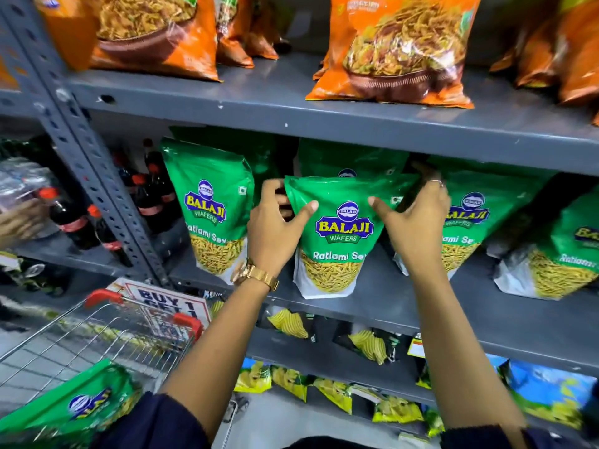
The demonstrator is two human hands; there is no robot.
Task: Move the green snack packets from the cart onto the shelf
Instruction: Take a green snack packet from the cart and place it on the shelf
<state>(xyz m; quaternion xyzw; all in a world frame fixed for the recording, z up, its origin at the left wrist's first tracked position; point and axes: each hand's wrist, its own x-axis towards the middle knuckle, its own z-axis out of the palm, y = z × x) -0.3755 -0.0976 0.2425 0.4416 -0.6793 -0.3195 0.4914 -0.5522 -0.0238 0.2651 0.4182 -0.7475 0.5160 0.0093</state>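
Note:
A green snack packet (337, 234) stands upright on the grey middle shelf (486, 322), held from both sides. My left hand (275, 231) grips its left edge with the thumb on the front, and my right hand (415, 222) grips its right edge the same way. More green packets stand on that shelf: one to the left (210, 202), one behind (353, 157), and others to the right (470, 218). At the lower left, a wire cart (107, 338) with red corners holds another green packet (74, 403).
Orange snack bags (398, 50) fill the shelf above. Yellow and black packets (366, 343) lie on the shelves below. Cola bottles (77, 222) stand left of the slotted upright (84, 150). Another person's hand (19, 218) shows at the far left. A "Buy 1" sign (168, 303) leans behind the cart.

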